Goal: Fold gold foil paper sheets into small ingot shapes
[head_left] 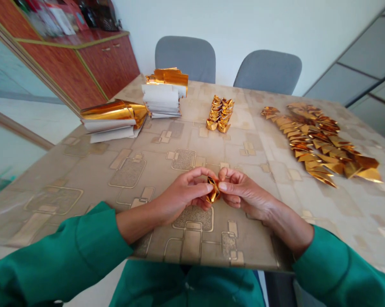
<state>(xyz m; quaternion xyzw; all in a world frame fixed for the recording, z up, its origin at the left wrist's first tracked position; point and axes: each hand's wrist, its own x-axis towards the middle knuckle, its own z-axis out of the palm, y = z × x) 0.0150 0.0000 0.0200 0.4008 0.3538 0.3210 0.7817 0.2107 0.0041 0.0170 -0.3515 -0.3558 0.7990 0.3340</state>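
A small folded piece of gold foil paper (pixel 213 190) is pinched between both hands just above the near part of the table (pixel 83 179). My left hand (pixel 182 195) grips its left side with thumb and fingers closed. My right hand (pixel 243 192) pinches its right side, fingers curled. Both arms wear green sleeves.
Several finished gold folded ingots (pixel 220 114) sit in two rows at mid-table. A long spread of flat folded gold pieces (pixel 320 143) lies at the right. Two stacks of gold-and-white sheets (pixel 114 119) (pixel 165 94) stand at the back left. Two grey chairs (pixel 186 57) and a wooden cabinet (pixel 83 64) stand behind.
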